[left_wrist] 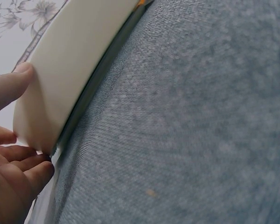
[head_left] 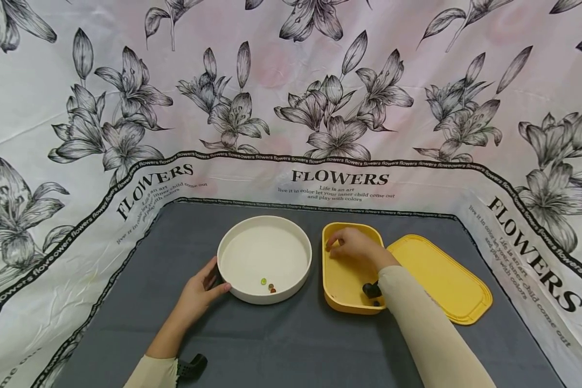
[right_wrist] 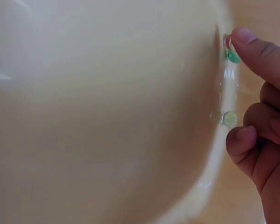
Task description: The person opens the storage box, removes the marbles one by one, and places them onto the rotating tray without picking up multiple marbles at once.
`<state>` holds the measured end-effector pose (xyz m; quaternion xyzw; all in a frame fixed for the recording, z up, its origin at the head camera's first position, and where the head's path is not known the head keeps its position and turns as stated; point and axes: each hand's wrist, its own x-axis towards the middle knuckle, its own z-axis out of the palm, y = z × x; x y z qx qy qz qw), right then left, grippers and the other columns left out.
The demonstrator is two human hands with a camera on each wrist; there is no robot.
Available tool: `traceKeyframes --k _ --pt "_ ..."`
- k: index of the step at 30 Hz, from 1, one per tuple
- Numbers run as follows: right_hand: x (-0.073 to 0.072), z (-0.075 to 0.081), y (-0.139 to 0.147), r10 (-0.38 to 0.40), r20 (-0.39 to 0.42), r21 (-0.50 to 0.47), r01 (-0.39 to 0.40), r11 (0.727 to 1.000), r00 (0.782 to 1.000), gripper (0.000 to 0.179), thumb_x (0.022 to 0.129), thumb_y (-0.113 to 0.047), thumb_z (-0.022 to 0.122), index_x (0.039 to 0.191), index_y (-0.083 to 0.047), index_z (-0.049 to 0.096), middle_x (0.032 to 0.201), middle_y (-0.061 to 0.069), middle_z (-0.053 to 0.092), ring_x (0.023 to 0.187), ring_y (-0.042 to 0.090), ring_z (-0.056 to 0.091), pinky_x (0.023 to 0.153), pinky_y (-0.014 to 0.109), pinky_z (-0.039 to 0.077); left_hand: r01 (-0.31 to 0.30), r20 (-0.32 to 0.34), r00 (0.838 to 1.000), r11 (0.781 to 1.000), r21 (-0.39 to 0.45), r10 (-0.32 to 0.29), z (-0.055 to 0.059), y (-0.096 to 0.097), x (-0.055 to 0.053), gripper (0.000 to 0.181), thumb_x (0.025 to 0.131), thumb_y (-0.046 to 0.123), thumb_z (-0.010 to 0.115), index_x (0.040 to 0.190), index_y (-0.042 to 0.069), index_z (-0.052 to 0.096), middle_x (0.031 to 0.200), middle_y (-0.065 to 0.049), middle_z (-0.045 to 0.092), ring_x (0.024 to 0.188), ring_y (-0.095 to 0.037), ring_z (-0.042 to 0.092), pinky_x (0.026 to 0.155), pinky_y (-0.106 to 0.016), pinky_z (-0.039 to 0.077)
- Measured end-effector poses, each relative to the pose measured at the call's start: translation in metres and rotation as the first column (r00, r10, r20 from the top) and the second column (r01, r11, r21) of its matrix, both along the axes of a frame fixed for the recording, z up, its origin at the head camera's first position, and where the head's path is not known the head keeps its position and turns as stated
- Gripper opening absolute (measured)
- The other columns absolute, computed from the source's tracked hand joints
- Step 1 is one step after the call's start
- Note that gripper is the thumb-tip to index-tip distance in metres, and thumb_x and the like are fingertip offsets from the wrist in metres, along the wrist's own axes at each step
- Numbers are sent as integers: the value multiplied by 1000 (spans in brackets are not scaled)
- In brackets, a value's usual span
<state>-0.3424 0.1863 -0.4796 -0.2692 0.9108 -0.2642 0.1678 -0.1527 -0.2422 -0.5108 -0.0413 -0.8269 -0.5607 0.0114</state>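
Several beads [right_wrist: 230, 119] by right hand [head_left: 353, 245], grip unclear, left hand [head_left: 197, 293] gripping dish [head_left: 267, 250]

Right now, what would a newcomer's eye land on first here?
Probably the bright yellow container right of centre, with the right hand reaching inside it, and the yellow lid lying to its right. Next comes the white round dish left of the container, its side held by the left hand, with a few tiny beads near its front edge.
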Motion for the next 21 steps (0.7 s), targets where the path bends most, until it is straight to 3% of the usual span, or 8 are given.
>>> traceKeyframes --k 5,12,21 --pt "0 0 -4 16 -30 -17 -17 1000 999 16 89 -21 82 104 -22 79 83 -3 66 77 17 55 70 31 47 -2 -5 1000 1000 -9 2 1 0 0 94 91 23 80 162 1 22 167 -20 24 153 -37 27 119 -45 32" --pt "-1 -2 -9 82 -93 38 -79 996 992 11 89 -16 79 100 -15 79 93 -6 74 83 12 62 81 29 55 -3 5 1000 1000 -3 3 1 2 0 94 91 21 80 163 1 22 167 -19 24 153 -36 27 120 -45 32" --pt "-3 -4 -10 46 -92 35 -43 998 995 7 91 -17 79 98 -16 79 91 -6 72 82 12 61 80 31 55 -3 10 1000 1000 -6 3 1 1 1 94 92 21 79 163 0 21 167 -20 23 153 -37 26 120 -46 31"
